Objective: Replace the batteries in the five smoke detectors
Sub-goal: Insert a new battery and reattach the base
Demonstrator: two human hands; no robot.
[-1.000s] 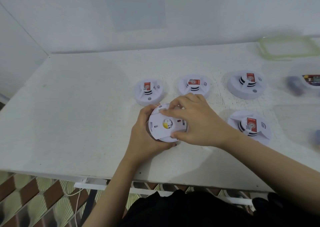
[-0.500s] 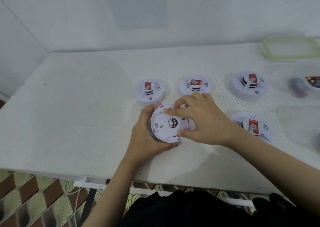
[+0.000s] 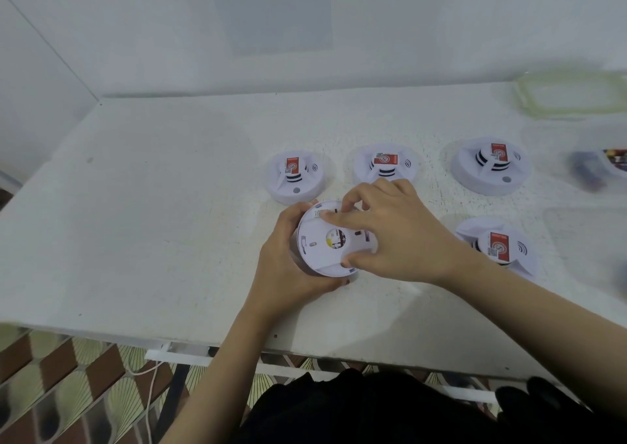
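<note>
A white round smoke detector (image 3: 322, 250) is held base-up just above the white table (image 3: 152, 223), its back plate with a round centre hole facing me. My left hand (image 3: 288, 267) cups its body from the left and below. My right hand (image 3: 393, 236) grips the back plate's rim, fingers on the far edge and thumb on the near edge. Several other white detectors with red labels stand face-up: one at the back left (image 3: 294, 177), one behind my right hand (image 3: 385, 167), one at the back right (image 3: 490, 165), one by my right wrist (image 3: 498, 245).
A clear container with a green-rimmed lid (image 3: 570, 96) sits at the far right back. A clear tub holding blurred dark items, possibly batteries (image 3: 607, 165), is at the right edge. The table's front edge (image 3: 135, 335) runs near my body, tiled floor below.
The back plate has turned between my hands: the pattern seen through its centre hole shifts from frame to frame. My right hand's fingers have shifted slightly along the rim. The other detectors have not moved.
</note>
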